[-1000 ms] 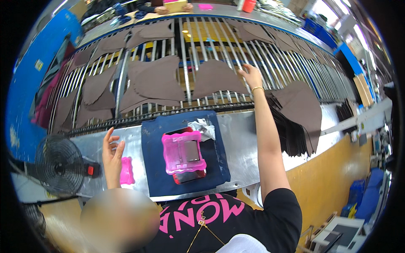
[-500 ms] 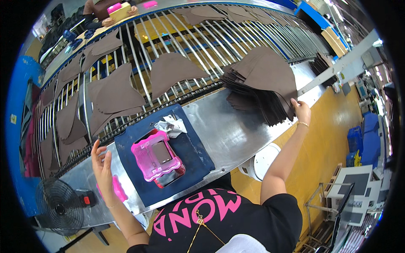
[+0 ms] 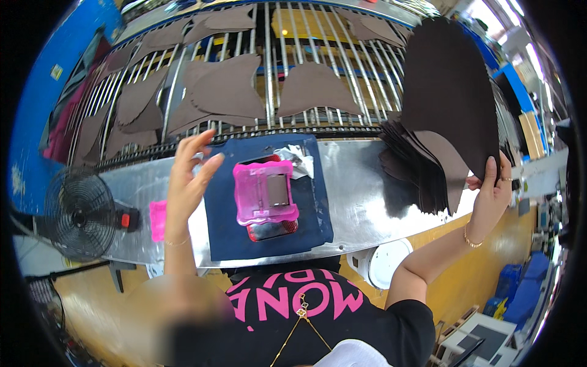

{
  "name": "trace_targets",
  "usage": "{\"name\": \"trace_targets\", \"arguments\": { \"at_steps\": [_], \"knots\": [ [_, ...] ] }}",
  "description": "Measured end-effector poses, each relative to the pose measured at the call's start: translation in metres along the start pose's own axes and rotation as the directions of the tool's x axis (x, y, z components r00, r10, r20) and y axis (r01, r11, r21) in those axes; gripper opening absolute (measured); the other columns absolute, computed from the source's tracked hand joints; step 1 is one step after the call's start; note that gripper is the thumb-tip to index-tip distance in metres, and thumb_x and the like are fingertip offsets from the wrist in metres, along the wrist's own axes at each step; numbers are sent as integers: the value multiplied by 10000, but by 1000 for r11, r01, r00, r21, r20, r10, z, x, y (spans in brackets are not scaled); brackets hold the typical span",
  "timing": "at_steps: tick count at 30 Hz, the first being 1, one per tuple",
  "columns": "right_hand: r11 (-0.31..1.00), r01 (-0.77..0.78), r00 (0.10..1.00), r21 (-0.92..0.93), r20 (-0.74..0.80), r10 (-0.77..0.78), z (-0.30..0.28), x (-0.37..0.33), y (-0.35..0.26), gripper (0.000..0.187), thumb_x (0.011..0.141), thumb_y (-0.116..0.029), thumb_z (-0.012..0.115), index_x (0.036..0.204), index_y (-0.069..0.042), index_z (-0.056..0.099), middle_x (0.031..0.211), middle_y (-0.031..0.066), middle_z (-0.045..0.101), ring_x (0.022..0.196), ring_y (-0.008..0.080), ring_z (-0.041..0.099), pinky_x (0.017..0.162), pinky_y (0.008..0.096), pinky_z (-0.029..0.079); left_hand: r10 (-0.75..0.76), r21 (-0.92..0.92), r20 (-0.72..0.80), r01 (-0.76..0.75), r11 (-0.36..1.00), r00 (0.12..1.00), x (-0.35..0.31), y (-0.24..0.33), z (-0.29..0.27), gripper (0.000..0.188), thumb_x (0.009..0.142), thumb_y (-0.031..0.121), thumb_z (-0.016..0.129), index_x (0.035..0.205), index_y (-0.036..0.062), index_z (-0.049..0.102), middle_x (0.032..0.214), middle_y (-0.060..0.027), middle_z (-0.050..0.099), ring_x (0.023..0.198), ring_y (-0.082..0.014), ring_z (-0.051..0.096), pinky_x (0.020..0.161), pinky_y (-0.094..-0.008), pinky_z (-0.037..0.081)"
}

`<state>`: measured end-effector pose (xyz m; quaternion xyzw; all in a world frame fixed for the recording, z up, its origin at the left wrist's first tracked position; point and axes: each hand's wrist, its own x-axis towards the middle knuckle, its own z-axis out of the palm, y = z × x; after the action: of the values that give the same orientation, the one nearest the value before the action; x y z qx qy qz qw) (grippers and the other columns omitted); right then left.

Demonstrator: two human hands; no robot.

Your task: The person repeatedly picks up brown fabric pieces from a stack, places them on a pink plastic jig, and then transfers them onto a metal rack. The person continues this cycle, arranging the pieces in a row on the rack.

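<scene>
At the right, my right hand (image 3: 492, 191) pinches the near end of a dark brown cut piece of sheet material (image 3: 449, 85), thumb on its face. The piece stands raised over a fanned stack of similar brown pieces (image 3: 425, 162) on the metal table. My left hand (image 3: 191, 174) is empty, its fingers apart, above the left edge of a dark blue mat (image 3: 229, 235). On that mat sits a pink plastic box (image 3: 249, 189) with a scalloped rim, beside a crumpled white tissue (image 3: 301, 162). A red-edged, phone-like object (image 3: 272, 230) lies partly under the box.
Beyond the metal table (image 3: 354, 183) runs a conveyor of metal rods (image 3: 269, 79) carrying several brown pieces (image 3: 226, 88). A black fan (image 3: 79, 211) and a pink plastic piece (image 3: 158, 220) are at the left. A white bucket (image 3: 385, 263) stands below the table's front edge.
My right hand has lifted the top brown piece off the stack, turning its dark face toward me. My left hand has moved right toward the mat, still empty. The view has turned.
</scene>
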<state>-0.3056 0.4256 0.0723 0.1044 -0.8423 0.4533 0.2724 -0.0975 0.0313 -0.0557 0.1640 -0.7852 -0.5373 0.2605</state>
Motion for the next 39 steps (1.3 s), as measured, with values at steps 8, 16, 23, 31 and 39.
{"name": "trace_targets", "arguments": {
  "at_steps": [8,16,23,31,39],
  "knots": [
    [726,-214,894,653,431,-124,114,-76,-58,227,940,-129,558,1119,10,539,828,87,620,501,131,597,424,228,488,-160,-308,27,161,938,987,1,30,-10,400,883,198,642,1231,27,542,1071,-97,614,924,-167,630,708,-279,545],
    [793,103,620,601,584,-523,182,-127,-49,188,725,-56,762,877,-27,655,777,78,657,681,194,577,659,290,464,-122,23,-215,130,991,969,-43,57,-102,248,937,130,565,1148,1,587,851,-20,641,499,-33,523,404,-145,378],
    [709,351,579,612,453,-678,195,-152,-44,174,695,-113,781,833,-89,678,686,16,626,624,194,533,796,344,338,-87,55,-211,101,993,974,-49,55,-114,184,912,115,601,1055,-2,602,802,-15,637,535,-52,561,416,-160,400],
    [776,499,564,386,536,-629,154,-140,1,139,703,-64,762,818,-87,689,732,39,652,645,199,574,823,349,343,-168,105,9,166,981,986,-39,24,-69,102,884,52,607,946,-28,601,749,-18,581,547,-76,570,459,-204,423],
    [951,287,753,115,586,-298,98,-151,81,164,699,-53,780,846,-32,710,897,120,690,811,284,644,752,340,472,121,304,300,-215,928,946,-9,16,5,98,822,49,638,914,16,626,785,-84,580,579,-230,604,529,-318,489]
  ]
}}
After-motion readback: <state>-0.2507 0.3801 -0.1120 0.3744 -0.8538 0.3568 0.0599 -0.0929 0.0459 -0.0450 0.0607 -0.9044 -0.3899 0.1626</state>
